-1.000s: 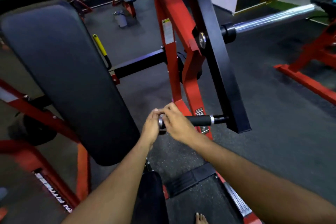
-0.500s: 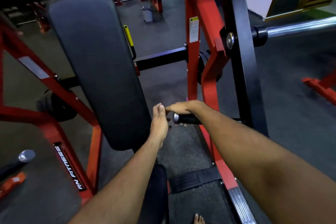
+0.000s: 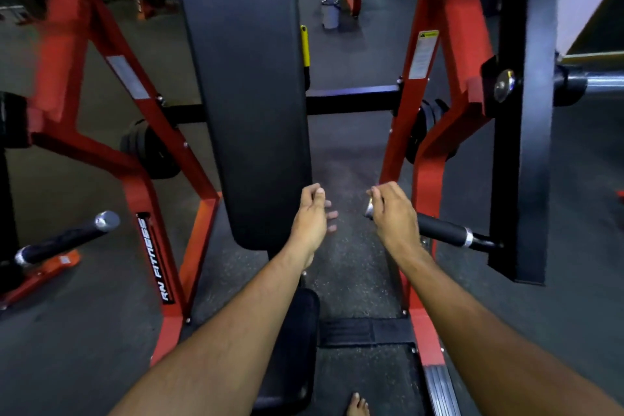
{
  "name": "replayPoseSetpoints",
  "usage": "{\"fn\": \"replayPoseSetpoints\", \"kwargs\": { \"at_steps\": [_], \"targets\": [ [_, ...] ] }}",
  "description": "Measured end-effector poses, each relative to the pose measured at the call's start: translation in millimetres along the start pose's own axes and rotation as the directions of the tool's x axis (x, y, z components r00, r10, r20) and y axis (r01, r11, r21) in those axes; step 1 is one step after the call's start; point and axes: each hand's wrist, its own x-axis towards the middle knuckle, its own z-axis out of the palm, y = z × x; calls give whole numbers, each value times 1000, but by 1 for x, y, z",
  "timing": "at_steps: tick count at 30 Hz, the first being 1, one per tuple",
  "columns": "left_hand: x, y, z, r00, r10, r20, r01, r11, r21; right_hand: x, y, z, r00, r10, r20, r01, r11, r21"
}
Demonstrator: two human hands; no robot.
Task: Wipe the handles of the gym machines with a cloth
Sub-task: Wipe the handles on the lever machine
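Both forearms bare, no sleeves in view. left hand [image 3: 312, 213] and right hand [image 3: 393, 213]: no gloves, rings, watch or bands. One bare foot [image 3: 357, 405], no shoe.

Near end of the right handle [image 3: 439, 228] under the right hand [image 3: 393, 216]; grip unclear.

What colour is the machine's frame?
Red frame, with black pads, shown clearly in the head view.

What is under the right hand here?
The right hand covers the black handle; its chrome end cap shows. No cloth shows; the palm side is hidden.
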Motion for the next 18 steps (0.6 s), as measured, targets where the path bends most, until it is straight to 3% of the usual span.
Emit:
{"fn": "replayPoseSetpoints", "kwargs": {
  "at_steps": [2,5,11,15,18],
  "targets": [
    [-3,6,-15,1000,-13,3,13,1000,-22,-4,-20,5,993,-91,-81,95,994,54],
    [-17,17,-43,999,21,28,-20,998,-55,-19,-83,25,983,-181,28,175,971,162],
    [-63,32,-130,988,142,-52,-145,988,-51,-58,-209,59,972,-90,219,-22,886,462],
    [-102,27,-215,965,204,-162,-219,973,-76,-86,-276,72,908,-273,318,73,850,521],
    [-127,8,-278,942,238,-238,-259,964,-62,-106,-313,91,862,-399,314,216,848,483]
  ]
}}
